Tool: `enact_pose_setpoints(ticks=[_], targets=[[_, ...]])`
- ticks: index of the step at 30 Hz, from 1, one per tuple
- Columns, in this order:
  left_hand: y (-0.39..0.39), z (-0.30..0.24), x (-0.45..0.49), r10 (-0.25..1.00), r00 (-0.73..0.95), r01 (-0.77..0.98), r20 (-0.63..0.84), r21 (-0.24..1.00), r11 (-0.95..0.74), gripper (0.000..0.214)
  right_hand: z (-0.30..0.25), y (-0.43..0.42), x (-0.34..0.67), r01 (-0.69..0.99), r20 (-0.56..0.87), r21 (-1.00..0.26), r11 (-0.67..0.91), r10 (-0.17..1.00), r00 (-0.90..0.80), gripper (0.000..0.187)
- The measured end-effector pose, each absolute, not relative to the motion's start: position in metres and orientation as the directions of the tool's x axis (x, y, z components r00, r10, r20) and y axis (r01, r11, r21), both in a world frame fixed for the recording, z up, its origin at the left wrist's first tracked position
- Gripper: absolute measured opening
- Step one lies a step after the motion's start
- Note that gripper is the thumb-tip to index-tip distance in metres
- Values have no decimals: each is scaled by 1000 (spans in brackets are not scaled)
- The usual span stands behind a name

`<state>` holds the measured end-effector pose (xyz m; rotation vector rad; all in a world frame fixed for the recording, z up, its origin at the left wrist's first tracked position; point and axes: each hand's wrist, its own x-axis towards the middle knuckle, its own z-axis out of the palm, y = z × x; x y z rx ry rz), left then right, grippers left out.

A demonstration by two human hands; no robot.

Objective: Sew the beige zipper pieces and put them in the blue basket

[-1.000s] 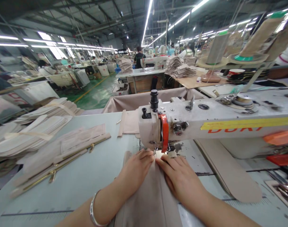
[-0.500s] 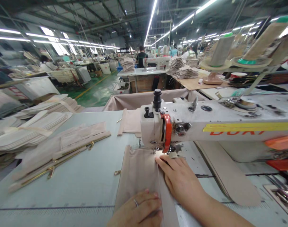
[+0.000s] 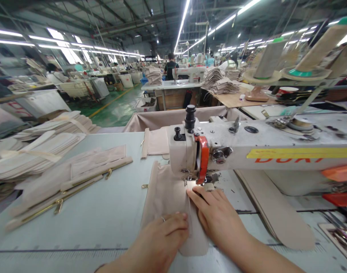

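A beige fabric panel [image 3: 166,189] lies under the needle area of a white sewing machine [image 3: 184,151], with a zipper pull [image 3: 145,186] sticking out at its left edge. On top of the panel's lower part rests my left hand [image 3: 164,239], fingers laid out flat and wearing a ring. My right hand [image 3: 217,212] presses the panel's right-hand strip just in front of the presser foot, its fingers stretched forward. Under the palms the fabric is hidden. The strip's rounded lower end [image 3: 193,246] shows between the two hands.
Zippered fabric pieces [image 3: 76,178] lie on the table at left, beside tied stacks of cut panels [image 3: 39,151]. Long rounded panels [image 3: 287,223] lie under the machine arm. Scissors and tools [image 3: 339,231] sit in a tray at right. Thread cones [image 3: 268,58] stand behind.
The fabric panel has moved forward, away from me, under the machine, bringing its rounded end into view. My left hand has moved forward with it; my right hand stays nearly in place.
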<state>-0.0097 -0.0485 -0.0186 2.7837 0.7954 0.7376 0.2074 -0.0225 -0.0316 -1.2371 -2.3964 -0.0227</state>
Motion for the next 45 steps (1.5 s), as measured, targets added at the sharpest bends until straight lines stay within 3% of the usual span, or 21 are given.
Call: enact_pose_setpoints(ticks=[4,19,27,41,45], targets=[[-41,-1,-8,552,782,481,289,282,-830,34,-31,-22,207,775,375,-200,599,778,-504,45],[3,-2,-5,617,718,575,324,224,-787,25,-30,-22,207,770,356,-222,598,785,-507,44],[25,-6,-4,673,669,607,316,291,-740,25,-29,-21,208,762,367,-243,600,784,-500,48],[41,-10,3,769,515,751,377,235,-618,29,-27,-20,204,787,360,-296,542,826,-434,52],[40,-11,-2,707,523,731,476,176,-660,35,-32,-15,196,800,473,-195,568,769,-431,37]])
